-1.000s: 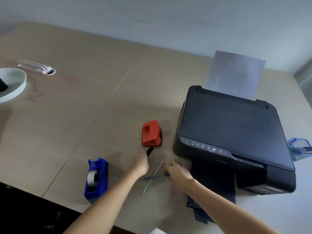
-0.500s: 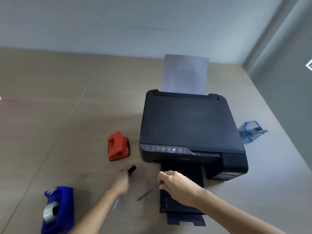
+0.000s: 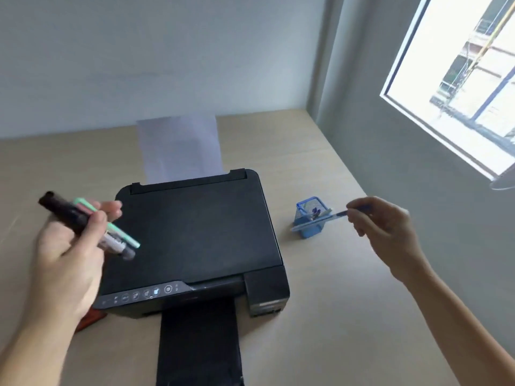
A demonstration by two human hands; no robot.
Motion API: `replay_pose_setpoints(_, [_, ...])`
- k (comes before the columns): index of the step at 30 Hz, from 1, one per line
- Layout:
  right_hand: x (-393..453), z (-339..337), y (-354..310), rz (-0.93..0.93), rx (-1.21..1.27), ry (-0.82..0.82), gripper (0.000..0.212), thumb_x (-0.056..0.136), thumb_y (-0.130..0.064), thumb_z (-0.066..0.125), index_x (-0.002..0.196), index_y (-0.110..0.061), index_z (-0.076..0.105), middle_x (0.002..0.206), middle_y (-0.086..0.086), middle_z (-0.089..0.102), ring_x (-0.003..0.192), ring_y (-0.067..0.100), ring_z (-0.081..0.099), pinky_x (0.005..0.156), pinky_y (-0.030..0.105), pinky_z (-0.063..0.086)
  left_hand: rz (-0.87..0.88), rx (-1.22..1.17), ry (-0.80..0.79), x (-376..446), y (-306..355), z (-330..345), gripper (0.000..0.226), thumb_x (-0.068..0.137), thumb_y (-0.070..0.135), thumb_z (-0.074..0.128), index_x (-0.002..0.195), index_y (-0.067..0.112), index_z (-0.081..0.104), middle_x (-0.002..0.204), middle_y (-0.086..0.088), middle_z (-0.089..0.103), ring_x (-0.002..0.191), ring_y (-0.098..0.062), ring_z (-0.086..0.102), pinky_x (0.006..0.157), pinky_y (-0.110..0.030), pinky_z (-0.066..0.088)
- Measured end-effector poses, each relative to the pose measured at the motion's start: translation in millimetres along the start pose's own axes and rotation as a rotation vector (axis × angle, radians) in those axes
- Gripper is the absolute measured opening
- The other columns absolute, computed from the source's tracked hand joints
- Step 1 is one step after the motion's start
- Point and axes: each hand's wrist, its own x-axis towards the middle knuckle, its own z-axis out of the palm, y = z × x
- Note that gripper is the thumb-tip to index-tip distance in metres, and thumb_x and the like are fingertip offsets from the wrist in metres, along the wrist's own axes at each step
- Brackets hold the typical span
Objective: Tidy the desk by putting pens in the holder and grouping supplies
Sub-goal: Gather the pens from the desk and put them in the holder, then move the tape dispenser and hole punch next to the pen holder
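Right of the black printer (image 3: 195,232), on the pale worktop (image 3: 320,316), the blue mesh holder (image 3: 311,218) is standing upright with a few pens already showing inside. Item in hand: a blue pen (image 3: 320,220), which the right hand (image 3: 384,232) is pinching by its rear end, fingers (image 3: 355,214) clamped together on the barrel; the shaft is lying nearly level and crossing in front of the holder's rim, with the free tip just past the left wall. Judged step: dropping this pen into the holder. To do it well, the hand is needing to lift and tip the pen towards upright, bring the tip over the open mouth, and loosen the pinch only once the tip is inside, since the light mesh holder is likely to topple if pushed sideways. Reserve stock: the left hand (image 3: 64,260) is hovering over the printer's left edge, fingers closed round a black marker (image 3: 61,211), a green pen (image 3: 119,232) and a pale pen, all well apart from the holder.
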Motion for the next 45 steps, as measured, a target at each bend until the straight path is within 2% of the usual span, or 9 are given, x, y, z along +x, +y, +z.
replay_pose_setpoints(5, [57.7,-22.0,52.6,0.009,-0.187,0.203,0.013,0.087,-0.015,0.058,0.088,-0.021,0.070,0.070,0.000,0.066,0.065,0.019,0.060,0.073,0.041,0.054,-0.084,-0.319,-0.222,22.8,-22.6,182.4,0.031,0.093,-0.008,0.044,0.083,0.020,0.054,0.092,-0.005,0.068,0.096,-0.015,0.067,0.073,-0.030,0.060])
replay_pose_setpoints(9, [88.2,-14.5,79.8,-0.049,-0.368,0.144,0.014,0.089,-0.012,0.055,0.094,-0.012,0.068,0.086,0.008,0.073,0.078,0.024,0.065,0.079,0.039,0.054,-0.109,-0.144,-0.260,41.8,-83.6,285.7,0.029,0.087,-0.012,0.055,0.079,0.016,0.056,0.082,-0.001,0.068,0.084,-0.024,0.067,0.078,-0.035,0.056])
replay_pose_setpoints(14, [121.5,1.0,112.6,-0.076,-0.464,0.008,0.015,0.092,-0.011,0.052,0.096,-0.006,0.065,0.096,0.015,0.069,0.085,0.031,0.062,0.074,0.032,0.044,-0.250,0.031,-0.261,56.1,-152.6,343.8,0.029,0.085,-0.010,0.059,0.072,0.015,0.053,0.082,-0.004,0.065,0.070,-0.020,0.062,0.060,-0.016,0.056])
replay_pose_setpoints(17, [137.5,8.9,133.1,-0.059,-0.510,-0.072,0.019,0.094,-0.014,0.048,0.095,-0.006,0.064,0.094,0.017,0.067,0.086,0.033,0.060,0.074,0.034,0.044,-0.289,0.172,-0.225,61.5,-185.0,355.3,0.031,0.082,-0.002,0.066,0.069,0.023,0.054,0.089,-0.006,0.070,0.093,-0.028,0.068,0.090,-0.036,0.055])
replay_pose_setpoints(21, [144.8,17.7,158.4,-0.011,-0.532,-0.155,0.023,0.095,-0.015,0.044,0.095,-0.005,0.065,0.091,0.019,0.063,0.088,0.036,0.056,0.075,0.035,0.041,-0.270,0.527,-0.285,58.6,-211.6,362.5,0.024,0.079,0.016,0.068,0.068,0.031,0.052,0.095,0.006,0.069,0.101,-0.021,0.064,0.106,-0.048,0.037])
replay_pose_setpoints(27, [142.4,30.3,180.9,0.084,-0.521,-0.245,0.025,0.095,-0.013,0.044,0.100,-0.003,0.067,0.097,0.023,0.066,0.097,0.036,0.056,0.082,0.039,0.043,-0.383,0.510,-0.362,55.8,-225.6,366.1,0.013,0.085,0.009,0.062,0.084,0.022,0.060,0.112,-0.013,0.061,0.088,-0.015,0.054,0.074,-0.019,0.041])
replay_pose_setpoints(30, [139.4,33.8,180.4,0.116,-0.508,-0.254,0.026,0.095,-0.017,0.044,0.099,-0.004,0.067,0.095,0.026,0.068,0.093,0.039,0.059,0.079,0.040,0.044,-0.441,0.466,-0.348,60.8,-225.7,365.6,0.013,0.085,0.008,0.062,0.086,0.020,0.059,0.099,-0.010,0.063,0.082,-0.016,0.053,0.062,-0.013,0.041])
replay_pose_setpoints(39, [114.8,26.0,148.6,0.208,-0.480,-0.294,0.033,0.098,-0.024,0.040,0.120,-0.009,0.058,0.110,0.017,0.069,0.105,0.034,0.059,0.076,0.032,0.040,-0.563,0.424,-0.451,59.7,-194.1,335.9,0.078,0.070,0.001,0.076,0.138,0.011,0.038,0.140,-0.011,0.046,0.118,-0.023,0.052,0.100,-0.034,0.047])
replay_pose_setpoints(45, [98.9,24.7,80.8,0.057,-0.509,-0.149,0.037,0.097,-0.025,0.042,0.131,-0.012,0.048,0.128,0.017,0.055,0.116,0.031,0.051,0.091,0.029,0.034,-0.373,0.362,-0.481,45.1,-115.8,278.9,0.064,0.082,0.003,0.068,0.139,0.009,0.040,0.150,-0.014,0.036,0.139,-0.026,0.036,0.106,-0.031,0.037])
